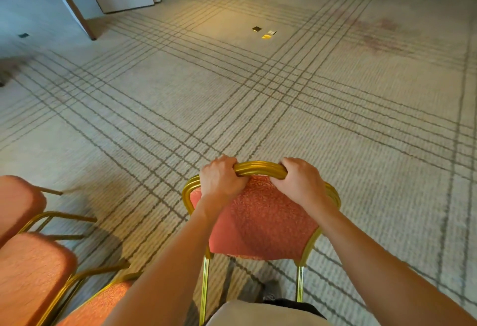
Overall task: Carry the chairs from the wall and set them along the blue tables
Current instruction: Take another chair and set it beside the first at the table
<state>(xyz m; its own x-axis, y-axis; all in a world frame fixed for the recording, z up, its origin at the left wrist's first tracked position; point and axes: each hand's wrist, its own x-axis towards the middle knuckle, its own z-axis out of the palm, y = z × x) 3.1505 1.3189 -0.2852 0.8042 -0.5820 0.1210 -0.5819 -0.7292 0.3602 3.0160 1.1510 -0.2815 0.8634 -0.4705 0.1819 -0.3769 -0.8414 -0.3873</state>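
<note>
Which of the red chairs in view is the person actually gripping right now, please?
The chair at bottom centre: the left hand and right hand both clasp its gold top rail. The other chairs at lower left go untouched.

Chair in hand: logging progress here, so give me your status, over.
Left hand and right hand both gripping the chair by its gold top rail. More chairs close on the left. Carpet ahead open.

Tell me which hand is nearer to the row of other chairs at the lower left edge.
Left. The left hand grips the gold top rail of the carried chair on the side facing the other chairs; the right hand grips the same rail farther away.
</note>
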